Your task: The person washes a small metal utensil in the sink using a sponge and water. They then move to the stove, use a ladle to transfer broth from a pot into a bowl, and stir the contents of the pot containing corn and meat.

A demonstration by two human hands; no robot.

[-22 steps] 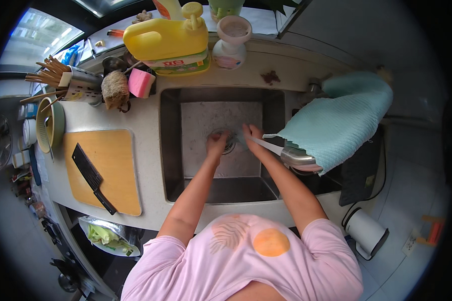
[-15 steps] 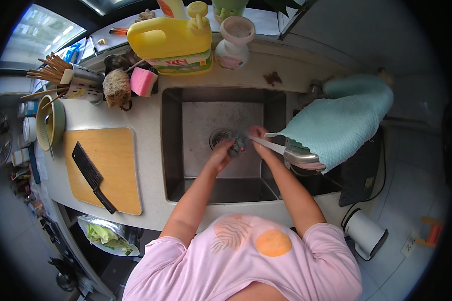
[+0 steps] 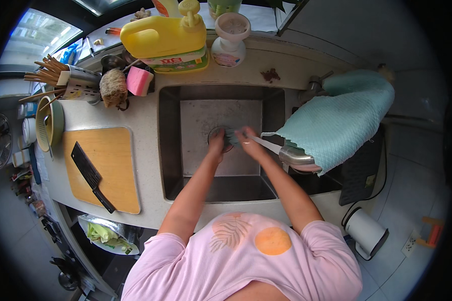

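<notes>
Over the drain of the steel sink (image 3: 196, 115), my left hand (image 3: 216, 142) is closed on a small grey-green thing (image 3: 230, 136). Motion blurs that thing, and its kind cannot be made out. My right hand (image 3: 250, 142) is close on its right side, with fingers blurred and bent toward it; whether they grip it is unclear. A stream of water (image 3: 267, 145) runs down at my right hand from the metal faucet spout (image 3: 295, 156). A light teal quilted cloth (image 3: 339, 123) drapes over the faucet and hides most of it.
Left of the sink, a black cleaver (image 3: 87, 165) lies on a wooden cutting board (image 3: 120, 170). Behind stand a yellow jug (image 3: 160, 40), a white pump bottle (image 3: 229, 47), a pink sponge (image 3: 138, 82) and a chopstick holder (image 3: 83, 83). Leafy vegetables (image 3: 103, 235) are at lower left.
My left hand has shifted slightly left and up, over the drain. My right hand has moved left, closer to the grey-green thing. The whole view has shifted a little.
</notes>
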